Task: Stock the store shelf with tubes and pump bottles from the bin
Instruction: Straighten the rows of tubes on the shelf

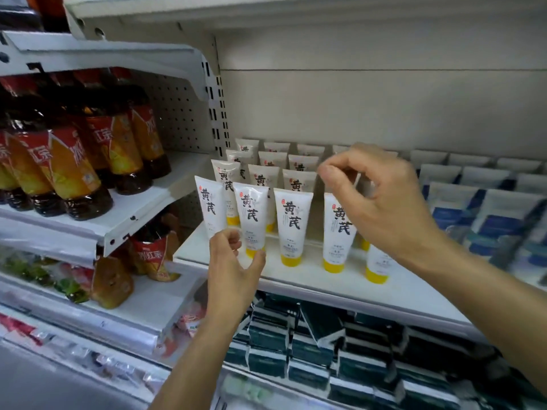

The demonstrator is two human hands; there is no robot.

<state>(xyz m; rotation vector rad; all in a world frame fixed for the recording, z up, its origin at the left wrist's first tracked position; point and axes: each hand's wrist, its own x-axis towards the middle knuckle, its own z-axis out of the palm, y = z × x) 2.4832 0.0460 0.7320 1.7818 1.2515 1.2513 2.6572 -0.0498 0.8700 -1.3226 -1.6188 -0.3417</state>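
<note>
White tubes with yellow caps stand cap-down in rows on the shelf (325, 287), long axes upright, labels facing out. The front row holds five; ranks behind run back toward the rear panel.

Left hand (233, 261) is low at the near edge, thumb and forefinger curled around the yellow cap end of the second tube (251, 216) from the left. It looks like a light pinch at the base, though whether it bears any weight I cannot tell.

Right hand (376, 199) is higher and further right, fingers bent, thumb and forefinger tips brought together in front of the tubes behind, above the fourth tube (339, 229). Motion blur there; whether it nips a tube's crimped top or holds nothing I cannot tell.

Key relation: the second tube rises straight up from the left hand, so any nudge acts at its foot. That hand is the nearer one; the right is well apart, past the third tube (293, 221).

Judgement: the gap between the third and fourth tubes is wider than the others, so evening out the spacing seems likely next.

Dark tea bottles (77, 170) stand far left; blue and white boxes (485, 202) fill the right.
</note>
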